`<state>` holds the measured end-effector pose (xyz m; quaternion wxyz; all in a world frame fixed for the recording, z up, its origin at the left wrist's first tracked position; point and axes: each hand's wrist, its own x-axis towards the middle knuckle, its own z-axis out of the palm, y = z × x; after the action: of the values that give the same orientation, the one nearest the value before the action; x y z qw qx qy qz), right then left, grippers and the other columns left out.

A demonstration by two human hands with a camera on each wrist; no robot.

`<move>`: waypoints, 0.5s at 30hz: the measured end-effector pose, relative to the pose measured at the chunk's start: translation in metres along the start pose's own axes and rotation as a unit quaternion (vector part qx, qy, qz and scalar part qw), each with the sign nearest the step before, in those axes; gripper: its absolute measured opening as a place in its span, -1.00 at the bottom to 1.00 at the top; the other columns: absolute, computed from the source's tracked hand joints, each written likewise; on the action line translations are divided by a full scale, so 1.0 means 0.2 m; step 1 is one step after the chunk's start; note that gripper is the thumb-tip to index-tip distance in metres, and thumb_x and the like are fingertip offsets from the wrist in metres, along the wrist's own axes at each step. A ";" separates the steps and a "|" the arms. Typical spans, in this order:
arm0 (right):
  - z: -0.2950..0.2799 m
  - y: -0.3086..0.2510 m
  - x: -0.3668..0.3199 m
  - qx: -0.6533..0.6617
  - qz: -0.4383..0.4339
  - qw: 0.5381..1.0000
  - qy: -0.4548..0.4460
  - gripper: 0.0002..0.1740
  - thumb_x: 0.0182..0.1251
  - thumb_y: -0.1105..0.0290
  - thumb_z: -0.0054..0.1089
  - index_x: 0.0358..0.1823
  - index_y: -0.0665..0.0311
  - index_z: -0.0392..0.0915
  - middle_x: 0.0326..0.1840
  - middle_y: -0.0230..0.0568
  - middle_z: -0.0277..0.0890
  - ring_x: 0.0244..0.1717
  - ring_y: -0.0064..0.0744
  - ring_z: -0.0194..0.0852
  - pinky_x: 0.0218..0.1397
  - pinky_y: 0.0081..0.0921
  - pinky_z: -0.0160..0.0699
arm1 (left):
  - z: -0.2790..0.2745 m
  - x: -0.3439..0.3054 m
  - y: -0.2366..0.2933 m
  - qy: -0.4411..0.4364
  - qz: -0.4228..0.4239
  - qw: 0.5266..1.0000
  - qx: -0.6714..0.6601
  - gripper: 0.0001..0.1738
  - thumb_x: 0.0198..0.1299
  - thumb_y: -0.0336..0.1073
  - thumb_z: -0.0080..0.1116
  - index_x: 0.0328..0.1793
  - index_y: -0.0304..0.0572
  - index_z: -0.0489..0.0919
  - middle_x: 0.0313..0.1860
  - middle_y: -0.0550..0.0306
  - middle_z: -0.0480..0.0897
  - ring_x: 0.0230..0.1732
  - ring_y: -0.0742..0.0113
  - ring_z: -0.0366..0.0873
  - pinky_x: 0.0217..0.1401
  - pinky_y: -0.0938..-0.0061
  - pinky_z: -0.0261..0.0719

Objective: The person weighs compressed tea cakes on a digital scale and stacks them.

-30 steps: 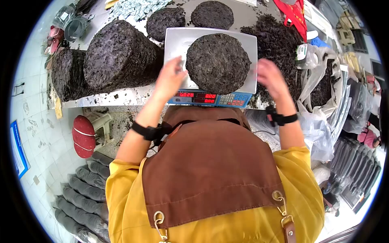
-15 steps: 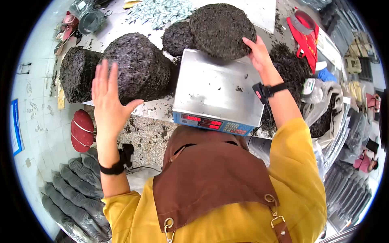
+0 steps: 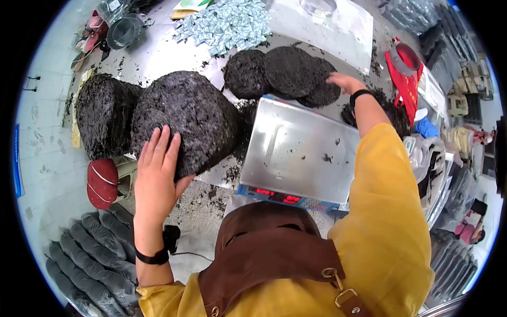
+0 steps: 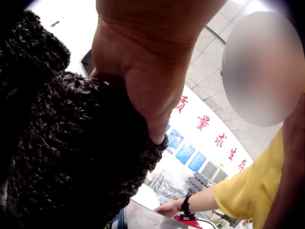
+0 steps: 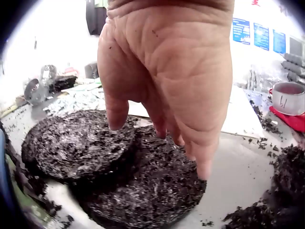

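My left hand [image 3: 156, 182] rests with spread fingers on the near face of a large dark stack of pressed discs [image 3: 182, 113]; in the left wrist view its thumb lies along the stack's edge [image 4: 95, 143]. Beyond the scale, my right hand [image 3: 347, 83] reaches to the rightmost of several flat dark discs [image 3: 322, 87], and in the right wrist view its fingers [image 5: 202, 157] point down at that disc's edge, loosely extended. Another disc [image 5: 76, 145] overlaps it. The scale's metal pan [image 3: 296, 148] carries only small dark crumbs.
A second dark stack [image 3: 105, 116] stands at the left. Small pale packets [image 3: 227, 26] lie in a heap at the back. On the right are loose dark flakes [image 3: 393, 111], a red cloth [image 3: 404, 95] and a metal ring [image 3: 405, 58]. A red cushioned stool [image 3: 102, 182] is below the table's left edge.
The disc from the scale has moved to the flat discs behind it, and my right hand has loosened from it. My left hand has come onto the large stack.
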<state>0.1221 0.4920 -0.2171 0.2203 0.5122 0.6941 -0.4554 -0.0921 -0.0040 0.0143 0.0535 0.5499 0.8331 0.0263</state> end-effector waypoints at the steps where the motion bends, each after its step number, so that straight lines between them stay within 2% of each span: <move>1: -0.01 0.01 0.01 -0.076 0.001 0.997 -0.003 -0.08 0.05 -0.02 0.18 0.47 -0.05 0.02 0.55 -0.35 -0.13 0.50 -0.14 -0.14 0.35 0.02 0.15 | -0.01 0.00 0.00 -0.006 0.000 1.000 -0.003 -0.07 -0.26 -0.37 0.39 0.37 -0.18 0.27 0.42 -0.06 0.22 0.43 -0.07 0.13 0.43 0.12 0.13; 2: 0.01 -0.01 0.01 -0.134 0.031 0.989 -0.043 -0.10 0.00 -0.02 0.19 0.44 -0.07 0.10 0.54 -0.39 -0.08 0.49 -0.13 -0.10 0.32 0.02 0.20 | -0.01 0.00 0.01 -0.014 0.001 1.000 -0.007 -0.06 -0.28 -0.38 0.40 0.37 -0.18 0.27 0.42 -0.07 0.22 0.43 -0.07 0.13 0.44 0.11 0.12; 3: 0.08 -0.11 -0.15 -0.227 -0.002 0.973 -0.030 -0.28 -0.01 0.01 0.16 0.24 0.12 0.41 0.29 -0.14 0.36 0.33 -0.18 0.24 0.34 -0.27 0.19 | 0.01 0.01 0.01 -0.006 -0.002 1.000 -0.002 -0.01 -0.38 -0.42 0.41 0.36 -0.16 0.28 0.41 -0.07 0.24 0.42 -0.06 0.14 0.44 0.10 0.13; 4: 0.12 -0.11 -0.14 -0.242 0.002 0.969 -0.059 -0.28 0.00 0.05 0.16 0.28 0.10 0.37 0.34 -0.20 0.30 0.35 -0.21 0.21 0.36 -0.30 0.18 | 0.02 0.01 0.01 -0.003 -0.005 1.000 -0.003 -0.01 -0.38 -0.42 0.41 0.36 -0.16 0.28 0.41 -0.07 0.24 0.42 -0.06 0.14 0.44 0.10 0.13; 6: 0.16 -0.12 -0.15 -0.189 0.022 0.980 -0.058 -0.30 0.04 0.13 0.17 0.30 0.05 0.35 0.38 -0.28 0.25 0.36 -0.26 0.19 0.37 -0.25 0.19 | 0.03 0.01 0.01 -0.006 -0.014 1.000 -0.011 0.01 -0.38 -0.34 0.45 0.37 -0.13 0.29 0.39 -0.08 0.25 0.42 -0.06 0.14 0.44 0.07 0.11; 7: 0.17 -0.10 -0.14 -0.190 0.020 0.980 -0.059 -0.30 0.04 0.13 0.17 0.30 0.05 0.35 0.38 -0.28 0.25 0.36 -0.26 0.19 0.37 -0.25 0.19 | 0.04 0.01 0.00 0.015 -0.014 1.000 -0.019 0.02 -0.43 -0.37 0.45 0.36 -0.10 0.30 0.38 -0.07 0.27 0.41 -0.05 0.16 0.44 0.08 0.11; 9: 0.14 -0.10 -0.12 -0.075 -0.001 0.982 -0.173 -0.31 0.09 0.25 0.16 0.34 0.01 0.29 0.40 -0.33 0.19 0.42 -0.32 0.03 0.32 -0.09 0.18 | 0.04 0.02 -0.01 0.018 -0.013 0.999 -0.034 0.01 -0.43 -0.38 0.45 0.34 -0.09 0.32 0.37 -0.07 0.28 0.41 -0.05 0.17 0.43 0.08 0.12; 10: 0.16 -0.12 -0.16 -0.034 -0.025 0.978 -0.205 -0.36 0.12 0.28 0.15 0.32 0.06 0.32 0.33 -0.36 0.30 0.35 -0.39 0.17 0.29 -0.16 0.23 | 0.03 0.02 0.00 0.019 -0.015 0.998 -0.049 -0.01 -0.43 -0.38 0.45 0.33 -0.08 0.33 0.37 -0.07 0.29 0.40 -0.04 0.17 0.43 0.08 0.12; 12: 0.16 -0.21 -0.25 -0.072 -0.025 0.965 -0.249 -0.38 0.13 0.25 0.18 0.29 0.06 0.36 0.23 -0.37 0.40 0.24 -0.42 0.31 0.25 -0.23 0.28 | 0.00 0.02 0.00 0.034 0.006 0.998 -0.046 -0.07 -0.41 -0.43 0.43 0.29 -0.07 0.38 0.34 -0.05 0.32 0.38 -0.02 0.21 0.41 0.11 0.18; 13: 0.13 -0.27 -0.35 -0.142 -0.062 0.968 -0.197 -0.42 0.18 0.22 0.17 0.26 0.14 0.37 0.19 -0.33 0.45 0.19 -0.39 0.38 0.24 -0.26 0.32 | -0.02 0.02 -0.03 0.040 0.005 0.998 -0.056 -0.11 -0.38 -0.46 0.41 0.27 -0.09 0.39 0.32 -0.06 0.34 0.37 -0.01 0.24 0.40 0.14 0.20; 14: 0.08 -0.28 -0.38 -0.141 -0.070 0.968 -0.195 -0.42 0.18 0.22 0.17 0.26 0.14 0.37 0.19 -0.33 0.45 0.19 -0.39 0.38 0.24 -0.26 0.32 | -0.05 0.01 -0.07 0.046 0.006 0.997 -0.068 -0.15 -0.36 -0.49 0.38 0.26 -0.10 0.41 0.31 -0.06 0.36 0.35 -0.01 0.26 0.39 0.17 0.23; 15: 0.03 -0.26 -0.40 -0.145 -0.162 0.968 -0.124 -0.43 0.18 0.23 0.18 0.26 0.16 0.38 0.20 -0.29 0.44 0.21 -0.34 0.38 0.27 -0.26 0.30 | -0.09 0.01 -0.09 0.113 -0.004 0.991 -0.077 -0.24 -0.31 -0.56 0.31 0.20 -0.15 0.46 0.23 -0.07 0.44 0.28 -0.03 0.35 0.33 0.21 0.32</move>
<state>0.1043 0.4434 -0.1366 0.3002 0.2951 0.7933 -0.4398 -0.1112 -0.0099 0.0309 0.0016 0.5347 0.8312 0.1524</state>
